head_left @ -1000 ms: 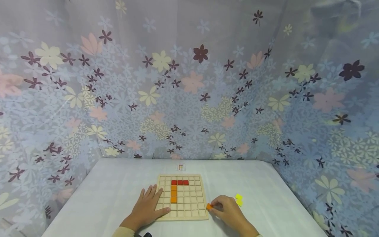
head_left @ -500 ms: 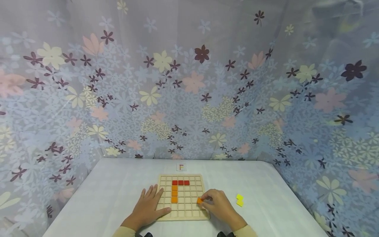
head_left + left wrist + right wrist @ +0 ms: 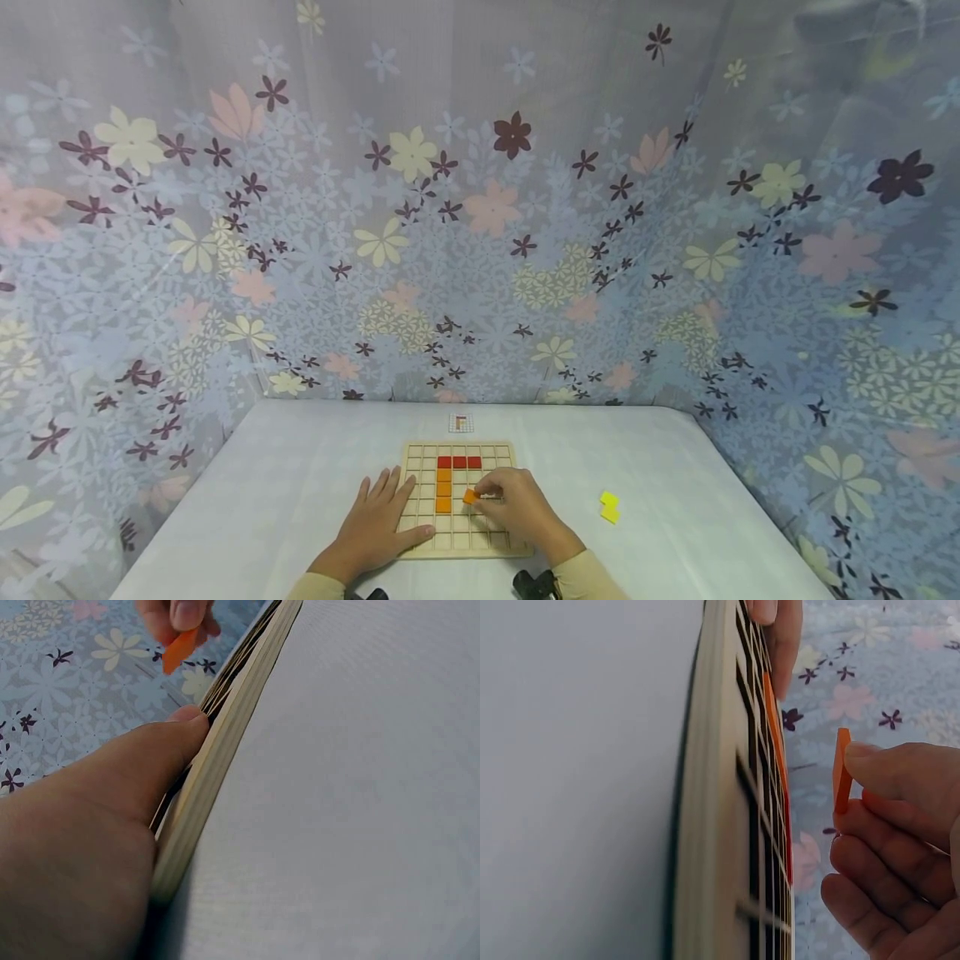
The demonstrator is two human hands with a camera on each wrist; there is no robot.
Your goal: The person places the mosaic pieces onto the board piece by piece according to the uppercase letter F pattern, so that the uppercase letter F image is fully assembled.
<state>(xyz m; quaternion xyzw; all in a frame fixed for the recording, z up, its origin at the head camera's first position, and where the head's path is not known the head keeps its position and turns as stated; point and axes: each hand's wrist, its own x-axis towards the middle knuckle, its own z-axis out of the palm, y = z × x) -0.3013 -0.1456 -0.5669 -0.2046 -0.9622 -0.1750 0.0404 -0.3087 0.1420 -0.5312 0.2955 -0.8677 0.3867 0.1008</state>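
Observation:
A wooden grid board (image 3: 472, 540) lies on the white table, with three red tiles (image 3: 460, 462) in a row and a column of orange tiles (image 3: 444, 492) below the leftmost one. My left hand (image 3: 378, 525) rests flat on the board's left side, fingers spread and thumb (image 3: 176, 739) over its near edge. Over the middle of the grid, my right hand (image 3: 521, 506) pinches a loose orange tile (image 3: 842, 772) between thumb and fingertips. In the right wrist view that tile is held clear above the board's surface.
Two yellow tiles (image 3: 610, 507) lie on the table right of the board. A small printed card (image 3: 461, 423) with a coloured grid pattern sits behind the board. Flowered cloth (image 3: 480, 250) hangs around the table's back and sides.
My right hand has carried the orange tile leftward from beside the board's right edge to over the middle of the grid. The left hand stays in place on the board.

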